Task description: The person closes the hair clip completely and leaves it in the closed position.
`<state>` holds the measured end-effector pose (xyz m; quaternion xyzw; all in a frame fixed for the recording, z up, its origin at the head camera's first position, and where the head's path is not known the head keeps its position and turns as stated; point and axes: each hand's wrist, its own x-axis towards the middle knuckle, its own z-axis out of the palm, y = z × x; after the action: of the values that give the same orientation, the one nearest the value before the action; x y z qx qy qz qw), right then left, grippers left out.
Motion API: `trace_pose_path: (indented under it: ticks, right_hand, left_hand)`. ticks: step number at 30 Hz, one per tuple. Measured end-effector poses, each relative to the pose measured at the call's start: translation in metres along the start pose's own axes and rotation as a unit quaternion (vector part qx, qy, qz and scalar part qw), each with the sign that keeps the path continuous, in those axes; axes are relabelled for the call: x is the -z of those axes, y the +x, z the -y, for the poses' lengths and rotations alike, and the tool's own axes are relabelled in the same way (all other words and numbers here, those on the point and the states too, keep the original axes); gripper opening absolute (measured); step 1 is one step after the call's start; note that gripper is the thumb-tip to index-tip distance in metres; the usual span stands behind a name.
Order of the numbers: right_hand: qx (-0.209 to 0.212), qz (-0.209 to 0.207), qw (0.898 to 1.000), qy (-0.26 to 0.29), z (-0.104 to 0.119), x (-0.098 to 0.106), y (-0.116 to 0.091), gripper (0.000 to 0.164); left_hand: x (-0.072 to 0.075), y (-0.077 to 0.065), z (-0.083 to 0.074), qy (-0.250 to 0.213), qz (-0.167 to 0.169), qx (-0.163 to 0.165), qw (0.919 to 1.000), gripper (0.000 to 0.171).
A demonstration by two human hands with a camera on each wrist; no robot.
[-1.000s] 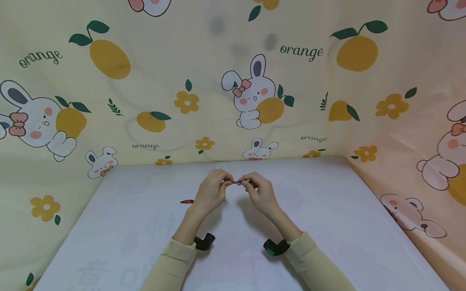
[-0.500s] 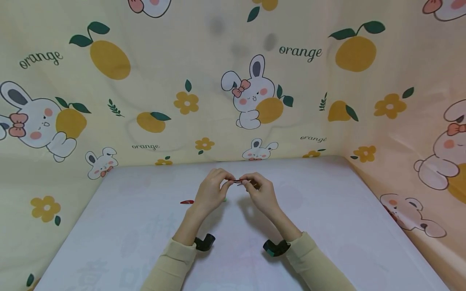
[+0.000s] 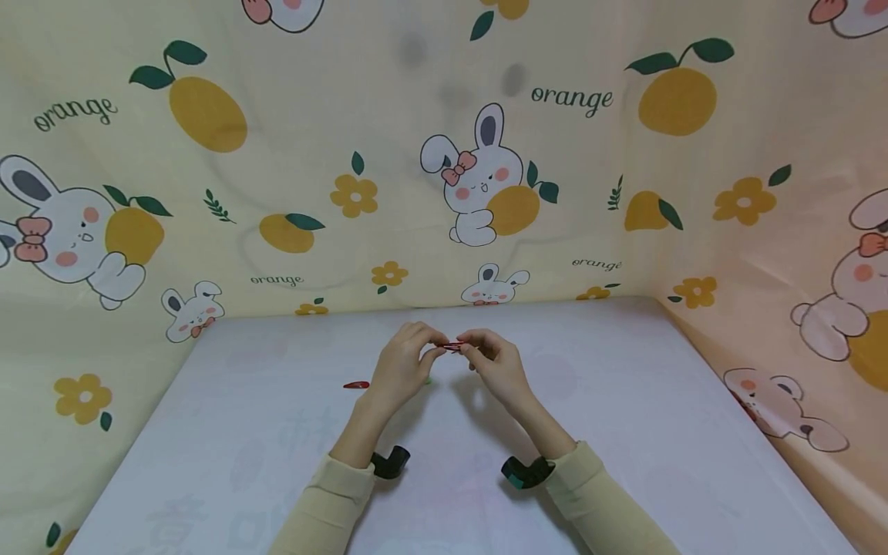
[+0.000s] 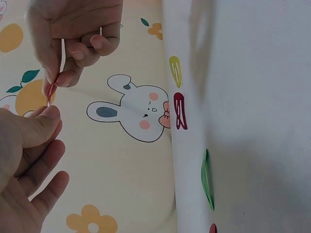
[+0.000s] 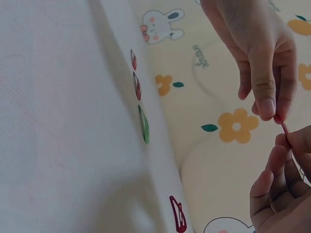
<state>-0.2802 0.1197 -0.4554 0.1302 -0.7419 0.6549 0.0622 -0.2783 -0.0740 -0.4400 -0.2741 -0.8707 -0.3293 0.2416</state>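
Held in the air above the far part of the table is a red snap hair clip [image 3: 452, 346]. My left hand [image 3: 405, 361] pinches one end of it between thumb and fingers. The other end is pinched by my right hand [image 3: 501, 367]. In the left wrist view the clip [image 4: 49, 94] is seen nearly edge-on, a narrow strip between the two sets of fingertips. Below my hands, a green hair clip [image 4: 207, 179], a dark red one [image 4: 180, 110] and a yellow one [image 4: 175, 71] lie on the table. Another red clip [image 3: 357, 385] lies left of my left wrist.
The white table [image 3: 624, 432] meets a cloth wall [image 3: 388, 92] printed with rabbits and oranges at its far edge and sides. The clips lie in a row near that far edge. A black wrist camera [image 3: 391, 462] sits on each wrist.
The held clip looked like a thin dark line, then showed separate strands, and now shows more red. Both hands stay in almost the same place; the right fingers shift slightly.
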Motion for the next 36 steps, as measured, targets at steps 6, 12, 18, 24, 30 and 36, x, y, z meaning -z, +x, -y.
trace_pose_path:
  ticks: [6, 12, 18, 24, 30, 36]
  right_hand:
    - [0.006, -0.006, 1.0, -0.019, -0.003, 0.001, 0.0, 0.017]
    - [0.03, -0.001, 0.998, -0.061, -0.008, 0.003, 0.001, 0.019]
    - [0.048, -0.002, 0.994, -0.099, -0.01, 0.004, 0.002, 0.021]
    - [0.057, 0.009, 0.989, -0.133, -0.013, 0.005, 0.003, 0.019]
    - [0.049, 0.024, 0.986, -0.156, -0.023, 0.004, 0.006, 0.02]
    - [0.017, 0.034, 0.985, -0.167, -0.029, 0.003, 0.006, 0.019]
  left_hand:
    - [-0.001, 0.0, 0.001, 0.008, -0.004, 0.019, 0.9998, 0.011]
    - [-0.002, 0.0, 0.001, 0.018, -0.005, 0.032, 0.9993, 0.011]
    - [-0.005, -0.001, 0.002, 0.034, 0.002, 0.044, 0.9984, 0.011]
    - [-0.007, -0.003, 0.003, 0.039, 0.004, 0.05, 0.998, 0.011]
    - [-0.01, -0.005, 0.008, 0.051, 0.029, 0.065, 0.9961, 0.009]
    - [-0.016, -0.008, 0.016, 0.059, 0.054, 0.086, 0.9931, 0.008]
